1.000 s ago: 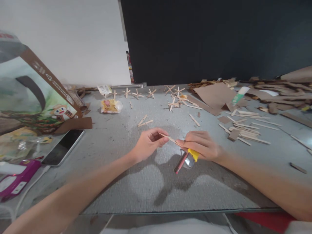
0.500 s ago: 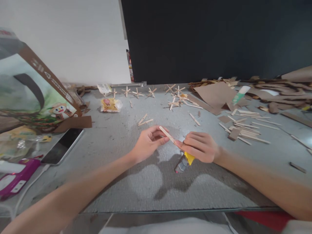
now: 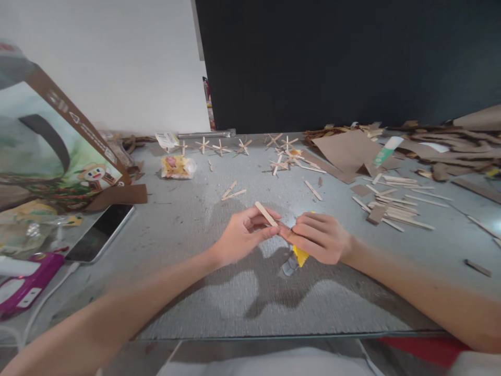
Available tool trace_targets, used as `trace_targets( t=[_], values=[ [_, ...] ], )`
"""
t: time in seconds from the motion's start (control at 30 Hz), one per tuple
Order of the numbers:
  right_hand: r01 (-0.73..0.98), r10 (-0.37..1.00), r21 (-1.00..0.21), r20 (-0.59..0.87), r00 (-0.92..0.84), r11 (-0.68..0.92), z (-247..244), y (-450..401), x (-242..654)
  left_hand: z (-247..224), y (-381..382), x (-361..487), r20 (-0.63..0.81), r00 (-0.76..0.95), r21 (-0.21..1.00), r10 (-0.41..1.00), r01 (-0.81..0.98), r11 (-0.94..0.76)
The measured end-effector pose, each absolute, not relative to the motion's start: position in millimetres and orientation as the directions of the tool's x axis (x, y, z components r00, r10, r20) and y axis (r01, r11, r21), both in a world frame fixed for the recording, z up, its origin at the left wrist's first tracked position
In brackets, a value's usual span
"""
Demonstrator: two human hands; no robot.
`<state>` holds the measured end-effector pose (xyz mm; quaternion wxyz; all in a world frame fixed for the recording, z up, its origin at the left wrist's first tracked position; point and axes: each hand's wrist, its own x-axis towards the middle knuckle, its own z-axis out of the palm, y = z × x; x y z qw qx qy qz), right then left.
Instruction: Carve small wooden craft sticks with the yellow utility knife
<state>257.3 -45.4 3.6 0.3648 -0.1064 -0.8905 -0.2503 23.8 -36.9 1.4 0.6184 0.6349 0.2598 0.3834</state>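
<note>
Between the thumb and fingers of my left hand, a flat wooden craft stick is pinched near its lower end and slants up to the left. My right hand is closed around a small yellow object with a jagged edge, mostly hidden by the fingers. A greyish, see-through piece shows just below it. The fingertips of both hands meet close to the stick's lower end. Beyond them, two sticks joined in a V lie on the grey table.
Several star-shaped stick pieces stand along the back. Loose sticks are heaped at the right, near a glue stick and brown cardboard. A phone, a purple device and a printed box occupy the left.
My left hand has moved slightly right, its thumb and fingers now at the stick's lower end. The right hand's grip has shifted a little, with the yellow object slightly turned.
</note>
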Motion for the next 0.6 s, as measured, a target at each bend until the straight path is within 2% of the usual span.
trace_targets(
  t=[0.13,0.2,0.27,0.33,0.4,0.47,0.53,0.6],
  values=[
    [0.357,-0.021,0.413,0.679,-0.734,0.838,5.8,-42.5,256.5,-1.5,-34.7,22.8,0.168,0.563,0.979,0.809,-0.189,-0.071],
    [0.356,0.034,0.315,0.706,-0.708,0.88,3.3,-40.4,256.4,-1.4,-34.1,22.5,0.154,0.563,0.983,0.812,-0.17,-0.068],
    [0.382,0.179,0.102,0.755,-0.632,0.919,-0.3,-39.8,254.8,-0.4,-34.5,22.9,0.132,0.57,0.989,0.811,-0.135,-0.066],
    [0.417,0.399,-0.182,0.752,-0.524,0.89,-2.2,-41.6,250.1,0.3,-35.3,24.0,0.119,0.579,0.991,0.807,-0.113,-0.066],
    [0.432,0.641,-0.479,0.639,-0.425,0.764,-0.2,-45.5,242.5,-0.2,-35.9,24.9,0.124,0.59,0.99,0.798,-0.123,-0.063],
    [0.371,0.819,-0.741,0.427,-0.383,0.56,5.1,-49.8,234.2,-1.4,-36.0,25.1,0.124,0.604,0.988,0.788,-0.145,-0.045],
    [0.226,0.875,-0.905,0.243,-0.419,0.359,10.6,-52.4,228.1,-2.3,-36.0,24.8,0.113,0.616,0.988,0.78,-0.153,-0.022],
    [0.09,0.869,-0.97,0.159,-0.469,0.226,13.5,-52.7,225.5,-2.3,-36.3,24.6,0.104,0.63,0.988,0.769,-0.155,-0.007]
  ],
)
